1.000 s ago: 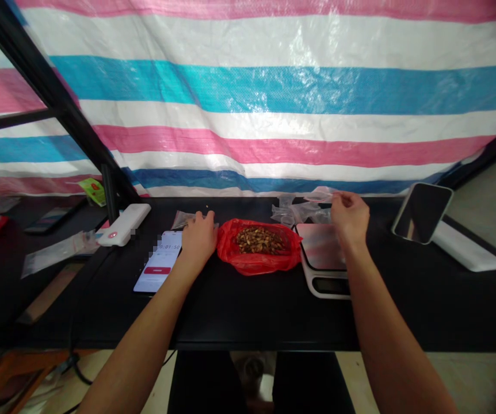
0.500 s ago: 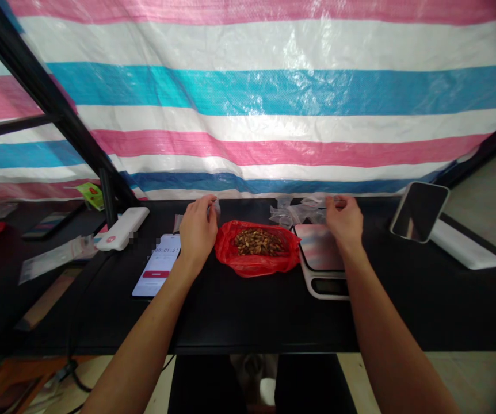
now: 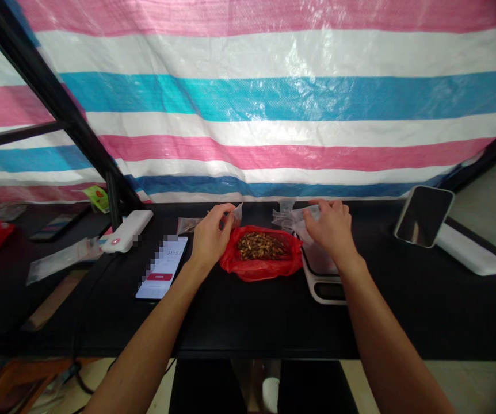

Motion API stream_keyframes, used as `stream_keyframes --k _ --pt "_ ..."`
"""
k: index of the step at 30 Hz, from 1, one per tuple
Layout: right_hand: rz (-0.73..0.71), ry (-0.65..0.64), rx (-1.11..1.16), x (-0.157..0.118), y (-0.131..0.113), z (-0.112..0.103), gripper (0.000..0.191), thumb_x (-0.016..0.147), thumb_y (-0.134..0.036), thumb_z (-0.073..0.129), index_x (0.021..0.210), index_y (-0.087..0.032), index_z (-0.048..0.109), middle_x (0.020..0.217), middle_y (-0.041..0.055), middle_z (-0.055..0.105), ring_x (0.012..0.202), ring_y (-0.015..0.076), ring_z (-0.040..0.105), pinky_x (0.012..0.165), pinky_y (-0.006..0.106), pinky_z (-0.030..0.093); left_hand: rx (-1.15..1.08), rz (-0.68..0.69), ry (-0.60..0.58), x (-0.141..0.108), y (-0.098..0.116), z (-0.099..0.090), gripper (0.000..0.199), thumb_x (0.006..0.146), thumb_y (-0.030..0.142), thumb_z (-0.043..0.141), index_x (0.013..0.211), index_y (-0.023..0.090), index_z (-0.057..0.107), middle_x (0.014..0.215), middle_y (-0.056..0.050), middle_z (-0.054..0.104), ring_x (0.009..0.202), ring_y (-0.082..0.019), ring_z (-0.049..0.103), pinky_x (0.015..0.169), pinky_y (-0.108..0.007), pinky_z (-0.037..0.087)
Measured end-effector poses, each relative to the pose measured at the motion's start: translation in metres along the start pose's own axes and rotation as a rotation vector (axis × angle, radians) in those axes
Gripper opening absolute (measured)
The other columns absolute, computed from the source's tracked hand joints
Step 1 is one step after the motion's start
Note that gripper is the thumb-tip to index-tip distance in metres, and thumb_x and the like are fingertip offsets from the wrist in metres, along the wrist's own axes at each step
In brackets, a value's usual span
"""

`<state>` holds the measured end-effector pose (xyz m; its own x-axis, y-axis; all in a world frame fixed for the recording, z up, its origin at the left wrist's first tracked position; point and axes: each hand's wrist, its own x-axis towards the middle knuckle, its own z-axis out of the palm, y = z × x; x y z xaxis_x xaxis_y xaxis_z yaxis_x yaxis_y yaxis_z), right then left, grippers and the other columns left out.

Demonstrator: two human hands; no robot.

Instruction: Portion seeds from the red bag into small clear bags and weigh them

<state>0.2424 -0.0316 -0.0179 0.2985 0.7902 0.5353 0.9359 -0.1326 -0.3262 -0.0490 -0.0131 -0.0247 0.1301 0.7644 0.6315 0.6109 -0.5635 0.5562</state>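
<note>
My left hand [image 3: 213,237] is closed in a pinch on a small clear plastic bag [image 3: 238,214], just behind the left end of a red plastic bag [image 3: 260,271]. Small brown-gold seeds or kernels [image 3: 260,246] fill the opened red bag; their exact kind I cannot tell. Over the white kitchen scale [image 3: 312,287], my right hand [image 3: 332,227] has its thumb and fingers around the edge of a clear plastic bag [image 3: 311,214]; the fingertips are partly hidden. Another small clear bag [image 3: 187,225] with brownish contents lies behind my left wrist.
A lit phone [image 3: 161,276] lies left of my forearm, beside a white power bank [image 3: 128,231]. Flat clear bags [image 3: 60,260] lie farther left. At right, a dark-screened phone [image 3: 424,216] leans on a white block [image 3: 474,250]. A striped sheet [image 3: 248,132] hangs behind the table.
My left hand has shifted right and slightly down, uncovering the bag with brownish contents. My right hand has moved left over the scale, its fingers now more spread around clear plastic.
</note>
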Motion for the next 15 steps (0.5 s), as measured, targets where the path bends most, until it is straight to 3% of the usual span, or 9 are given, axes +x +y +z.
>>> stream_keyframes --k 3,7,10,12,15 --pt "0.022 -0.066 -0.002 0.0 0.011 0.005 0.037 0.091 -0.038 0.061 0.118 -0.015 0.07 0.11 0.0196 0.06 0.106 0.0361 0.058 0.094 0.05 0.047 -0.005 0.005 -0.005 0.0 0.0 0.001 0.02 0.099 0.021 0.055 0.115 0.024 0.067 0.112 -0.003 0.074 0.086 -0.016 0.068 0.075 -0.027 0.052" --pt "0.049 0.077 0.024 0.003 0.015 0.005 0.039 0.092 -0.045 0.059 0.112 -0.011 0.066 0.113 0.0236 0.058 0.109 0.0377 0.056 0.096 0.051 0.046 0.005 0.009 0.009 0.0 0.001 0.0 0.021 0.099 0.02 0.055 0.115 0.023 0.067 0.111 -0.003 0.075 0.085 -0.016 0.068 0.075 -0.028 0.052" --pt "0.082 0.125 0.016 0.008 0.011 -0.011 0.045 0.096 -0.054 0.052 0.1 -0.013 0.069 0.107 0.0234 0.063 0.105 0.0372 0.059 0.092 0.048 0.046 0.003 0.009 0.018 0.0 0.002 -0.001 0.02 0.098 0.019 0.055 0.114 0.023 0.067 0.11 -0.003 0.074 0.083 -0.016 0.068 0.073 -0.027 0.052" --pt "0.14 0.027 0.02 0.01 0.009 -0.026 0.055 0.099 -0.063 0.043 0.085 -0.017 0.071 0.091 0.0179 0.068 0.091 0.0337 0.064 0.08 0.042 0.046 0.001 0.013 0.021 0.0 0.002 -0.001 0.02 0.099 0.018 0.054 0.113 0.023 0.067 0.11 -0.003 0.074 0.085 -0.016 0.068 0.074 -0.027 0.052" --pt "0.196 -0.224 0.001 0.013 0.008 -0.043 0.073 0.096 -0.078 0.032 0.076 -0.022 0.074 0.076 0.0137 0.07 0.077 0.0315 0.066 0.066 0.036 0.039 -0.006 0.023 0.025 0.0 0.002 -0.001 0.02 0.099 0.018 0.054 0.113 0.023 0.067 0.11 -0.003 0.074 0.086 -0.015 0.067 0.075 -0.026 0.052"
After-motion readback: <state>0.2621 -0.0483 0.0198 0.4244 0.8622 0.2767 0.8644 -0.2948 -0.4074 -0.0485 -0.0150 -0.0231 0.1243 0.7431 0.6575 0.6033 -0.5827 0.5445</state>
